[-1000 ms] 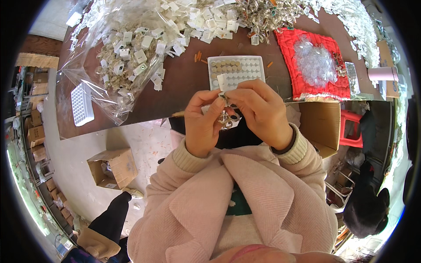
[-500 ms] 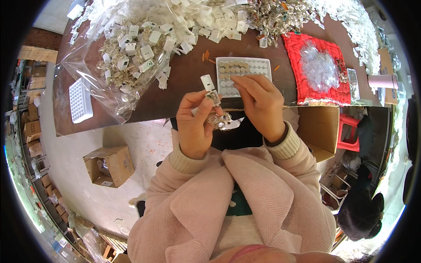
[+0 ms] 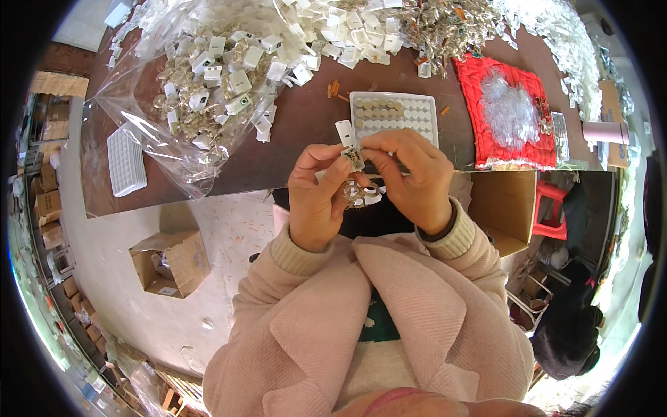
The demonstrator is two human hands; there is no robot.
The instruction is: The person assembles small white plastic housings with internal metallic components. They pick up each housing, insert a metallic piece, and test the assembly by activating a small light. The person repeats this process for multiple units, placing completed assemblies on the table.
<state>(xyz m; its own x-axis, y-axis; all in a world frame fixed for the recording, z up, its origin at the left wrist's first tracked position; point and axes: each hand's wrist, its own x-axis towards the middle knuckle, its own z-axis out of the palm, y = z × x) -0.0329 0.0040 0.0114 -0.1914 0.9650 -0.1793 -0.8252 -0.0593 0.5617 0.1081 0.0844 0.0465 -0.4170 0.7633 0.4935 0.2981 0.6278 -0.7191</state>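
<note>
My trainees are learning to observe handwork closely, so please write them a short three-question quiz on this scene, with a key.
1. What does the left hand hold?
2. Which colour is the cloth? a) blue b) red c) green
3. True or false: in the picture, the tray lies to the left of the cloth.

Key: 1. A small piece with a white end. 2. b. 3. True.

A hand could pass over the bare dark-brown tabletop [image 3: 295, 128] between the transparent plastic bag [image 3: 198, 177] and white rectangular plastic tray [image 3: 394, 94]; the bare right hand [image 3: 417, 174] obstructs the tray's near edge. Heaped white plastic pieces [image 3: 361, 29] seemingly block the glare-washed far side.
</note>
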